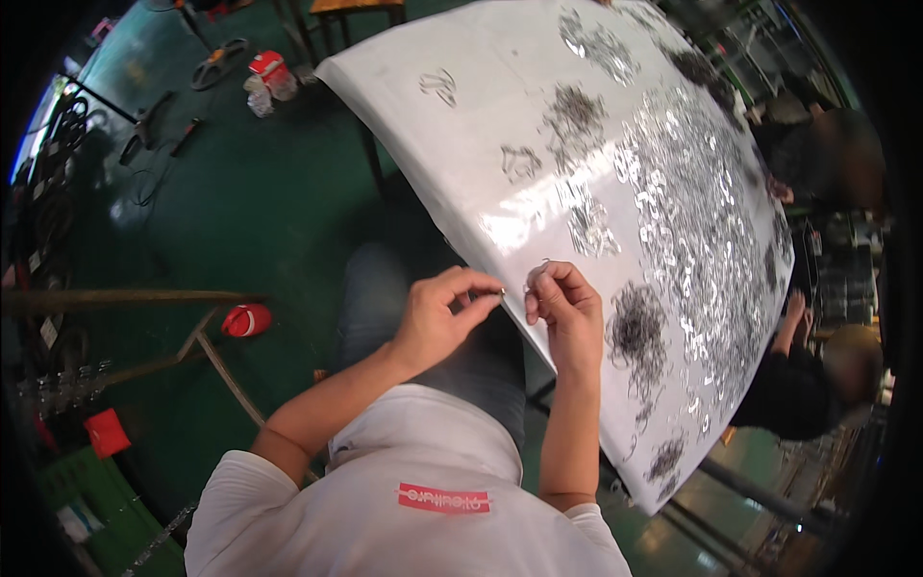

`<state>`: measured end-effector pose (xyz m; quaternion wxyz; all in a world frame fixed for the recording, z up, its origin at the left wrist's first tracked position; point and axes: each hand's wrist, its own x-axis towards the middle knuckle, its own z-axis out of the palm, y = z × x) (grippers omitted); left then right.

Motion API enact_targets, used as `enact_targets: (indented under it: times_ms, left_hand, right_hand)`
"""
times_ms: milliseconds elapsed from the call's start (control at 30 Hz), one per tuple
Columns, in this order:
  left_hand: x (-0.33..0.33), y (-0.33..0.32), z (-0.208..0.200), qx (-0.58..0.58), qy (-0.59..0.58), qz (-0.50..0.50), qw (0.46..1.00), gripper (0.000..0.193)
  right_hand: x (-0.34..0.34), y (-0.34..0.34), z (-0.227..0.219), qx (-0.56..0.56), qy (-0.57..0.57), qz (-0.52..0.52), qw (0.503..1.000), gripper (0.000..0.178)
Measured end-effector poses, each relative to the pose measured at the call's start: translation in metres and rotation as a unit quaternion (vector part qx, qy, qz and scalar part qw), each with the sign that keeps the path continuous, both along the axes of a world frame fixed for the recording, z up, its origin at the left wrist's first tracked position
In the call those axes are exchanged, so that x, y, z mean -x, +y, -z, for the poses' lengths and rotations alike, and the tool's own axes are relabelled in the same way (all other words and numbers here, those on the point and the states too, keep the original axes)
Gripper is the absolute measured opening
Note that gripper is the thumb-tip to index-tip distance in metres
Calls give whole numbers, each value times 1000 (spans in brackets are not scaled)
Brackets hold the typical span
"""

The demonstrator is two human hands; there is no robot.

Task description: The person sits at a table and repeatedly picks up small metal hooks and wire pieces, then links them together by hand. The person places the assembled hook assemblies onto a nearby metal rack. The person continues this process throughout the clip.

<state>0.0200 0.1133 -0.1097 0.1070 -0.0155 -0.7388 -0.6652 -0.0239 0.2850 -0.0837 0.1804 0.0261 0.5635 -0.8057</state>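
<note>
My left hand (433, 319) is closed in a pinch, thumb against forefinger, over the table's near edge. A small metal piece (501, 291) glints at its fingertips, too small to name more closely. Just to its right, my right hand (571, 317) is closed too, with a thin bent wire piece (546, 261) showing above its fingertips. The two hands are a short gap apart. Beyond them lies a table with a white cover (433, 154). A tangled heap of dark wire pieces (636, 329) sits right of my right hand, and shiny metal pieces (697, 221) spread across the far side.
Smaller clusters of wire pieces (575, 113) lie farther up the table. Two people work along the far right side; one person's dark sleeve (784, 389) reaches toward the table. On the green floor at left are a red container (272, 69), a red round object (246, 320) and a metal frame (226, 361).
</note>
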Motion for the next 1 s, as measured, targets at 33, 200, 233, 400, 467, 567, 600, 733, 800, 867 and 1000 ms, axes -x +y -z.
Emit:
enact_targets:
  times_ms: [33, 200, 233, 400, 467, 567, 600, 733, 800, 867, 1000]
  left_hand:
    - [-1, 2, -1, 1, 5, 8, 1000, 17]
    - [-1, 9, -8, 33, 10, 27, 999, 19]
    - [-1, 11, -9, 35, 12, 29, 999, 19]
    - [3, 19, -10, 45, 38, 40, 997, 22]
    - [3, 22, -9, 40, 41, 39, 998, 25]
    - [13, 25, -2, 36, 64, 30, 997, 28]
    - [21, 22, 2, 52, 87, 25, 995, 29]
    - [91, 30, 30, 159, 140, 15, 977, 14]
    - [134, 39, 43, 218, 174, 40, 960, 15]
    - [173, 51, 54, 271, 203, 56, 939, 15]
    - [219, 72, 72, 361, 224, 83, 901, 15]
  right_hand:
    - [-13, -2, -2, 3, -13, 18, 1000, 9]
    - [-36, -4, -1, 6, 4, 79, 997, 10]
    - [-36, -2, 0, 13, -6, 70, 997, 12]
    - [-29, -1, 6, -13, 46, 85, 995, 6]
    - [-28, -3, 8, -40, 107, 105, 988, 6]
    - [-32, 0, 9, -95, 178, 138, 970, 6]
    - [-34, 2, 10, -111, 190, 144, 965, 6]
    - [-39, 10, 12, -164, 218, 149, 951, 5]
    - [-40, 11, 14, -159, 210, 153, 952, 6]
    - [-41, 12, 16, -144, 204, 154, 956, 6]
    - [-42, 14, 17, -142, 190, 150, 960, 6]
